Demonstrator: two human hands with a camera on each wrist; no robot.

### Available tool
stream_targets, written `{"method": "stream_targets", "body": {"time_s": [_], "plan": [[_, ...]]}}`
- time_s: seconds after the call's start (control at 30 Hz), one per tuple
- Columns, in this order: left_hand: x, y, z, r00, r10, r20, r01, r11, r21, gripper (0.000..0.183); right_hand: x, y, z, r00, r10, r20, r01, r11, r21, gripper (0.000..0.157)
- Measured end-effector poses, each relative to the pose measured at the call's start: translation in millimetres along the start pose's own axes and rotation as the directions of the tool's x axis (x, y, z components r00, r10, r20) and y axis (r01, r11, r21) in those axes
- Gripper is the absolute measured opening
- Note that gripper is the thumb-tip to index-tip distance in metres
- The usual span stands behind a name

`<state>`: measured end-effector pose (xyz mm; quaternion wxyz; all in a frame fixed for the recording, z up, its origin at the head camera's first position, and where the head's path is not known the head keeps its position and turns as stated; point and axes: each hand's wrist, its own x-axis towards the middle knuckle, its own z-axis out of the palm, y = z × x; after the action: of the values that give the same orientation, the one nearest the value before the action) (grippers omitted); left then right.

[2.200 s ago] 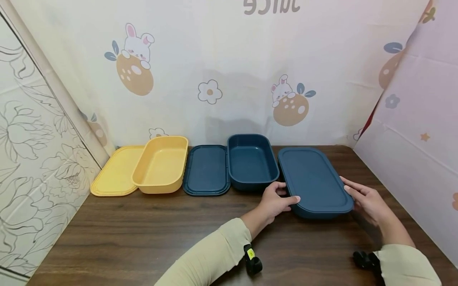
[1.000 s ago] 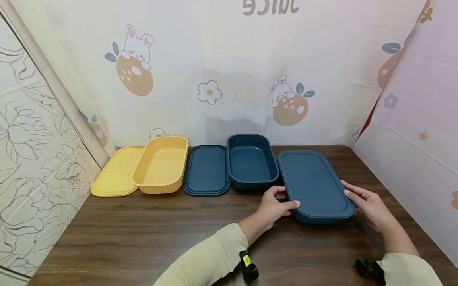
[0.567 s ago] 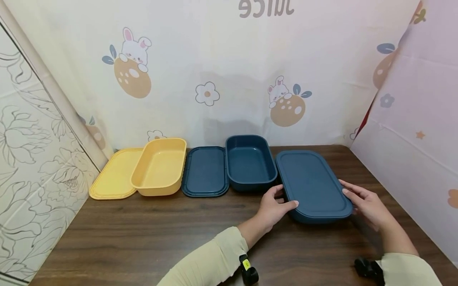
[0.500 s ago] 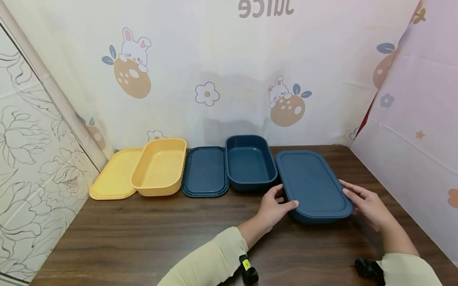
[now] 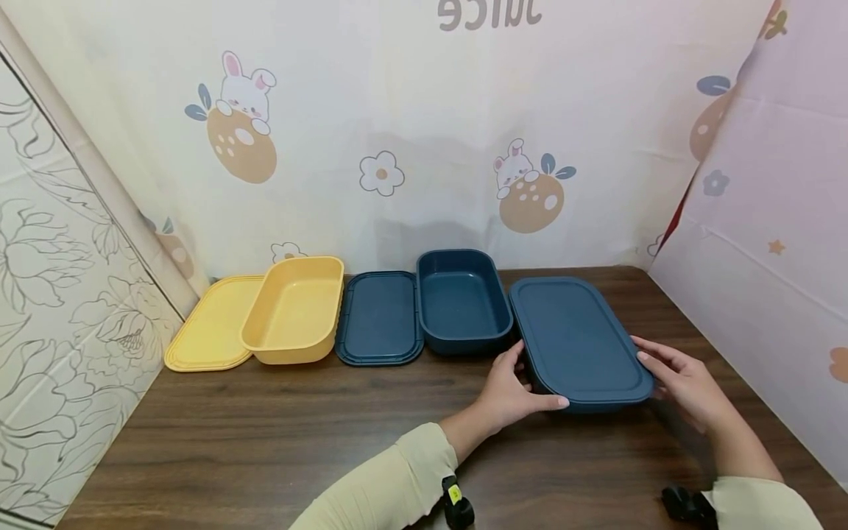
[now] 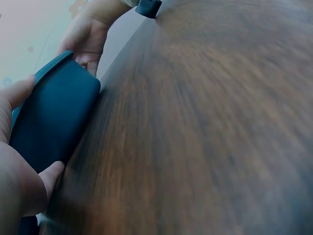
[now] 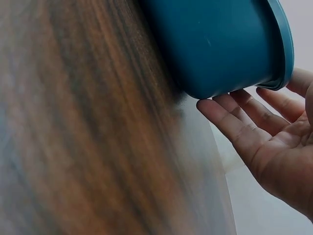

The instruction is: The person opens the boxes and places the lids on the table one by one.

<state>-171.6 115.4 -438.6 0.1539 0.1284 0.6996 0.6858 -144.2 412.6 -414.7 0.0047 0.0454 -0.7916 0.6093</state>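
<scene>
On the right of the table, a dark blue food container (image 5: 589, 406) sits with its matching blue lid (image 5: 576, 342) on top. My left hand (image 5: 510, 390) holds its near left corner, the thumb (image 5: 550, 403) along the front edge under the lid's rim and the fingers at the left side. In the left wrist view one finger (image 6: 53, 175) reaches low on the container's wall. My right hand (image 5: 685, 386) touches the right side. The right wrist view shows those fingers (image 7: 230, 120) fairly straight, tips against the wall.
Left of the lidded container stand an uncovered dark blue container (image 5: 464, 302), a dark blue lid (image 5: 380, 320), an uncovered yellow container (image 5: 294, 309) and a yellow lid (image 5: 215, 324), in one row. Patterned cloth (image 5: 411, 110) hangs behind the wooden table (image 5: 298, 442).
The lidded container has shifted slightly toward me since the oldest frame. My left thumb has slid right, from the lid's near left corner to the front edge. My right hand has barely moved.
</scene>
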Motion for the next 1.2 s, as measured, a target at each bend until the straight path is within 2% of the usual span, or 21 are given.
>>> {"method": "stream_targets", "body": {"time_s": [0.1,0.23,0.4,0.5,0.63,0.8,1.0,1.13,1.2], "plan": [[-1.2,0.1,2.2,1.000,-0.010,-0.018,0.012,0.996,0.092,0.106,-0.6,-0.6,1.1,1.000,-0.003,-0.001,0.003,1.000,-0.029,0.045],[-0.8,-2.2,5.6,0.999,0.010,-0.035,-0.003,0.981,0.193,0.113,-1.4,-0.5,1.6,1.000,0.008,-0.008,-0.008,0.998,-0.068,0.046],[0.7,-5.1,8.4,0.997,0.045,-0.061,-0.027,0.963,0.269,0.116,-1.3,-0.9,0.0,1.000,0.007,-0.007,-0.007,0.999,-0.033,0.044],[0.8,-5.7,8.6,0.996,0.056,-0.067,-0.036,0.962,0.272,0.115,-1.1,-1.0,-0.7,1.000,0.000,0.007,0.000,1.000,-0.009,0.044],[-0.3,-4.8,8.3,0.997,0.048,-0.065,-0.032,0.972,0.231,0.115,-2.3,-2.9,0.3,1.000,-0.009,0.012,0.010,0.999,-0.043,0.045],[-1.4,-3.4,7.1,0.998,0.031,-0.063,-0.018,0.981,0.195,0.113,-7.4,-9.7,1.8,1.000,-0.015,-0.004,0.014,0.989,-0.148,0.047],[0.0,-1.9,6.4,0.997,0.020,-0.068,-0.008,0.985,0.171,0.112,-14.9,-19.7,3.2,0.998,-0.006,-0.057,-0.014,0.938,-0.346,0.053],[0.9,-1.2,7.3,0.997,0.014,-0.072,-0.002,0.988,0.154,0.111,-18.0,-24.8,4.9,0.998,-0.033,-0.054,0.002,0.873,-0.487,0.058],[0.8,-0.7,7.8,0.997,0.012,-0.072,-0.001,0.988,0.154,0.111,-19.1,-26.4,6.1,0.997,-0.070,-0.042,0.037,0.841,-0.539,0.059]]}}
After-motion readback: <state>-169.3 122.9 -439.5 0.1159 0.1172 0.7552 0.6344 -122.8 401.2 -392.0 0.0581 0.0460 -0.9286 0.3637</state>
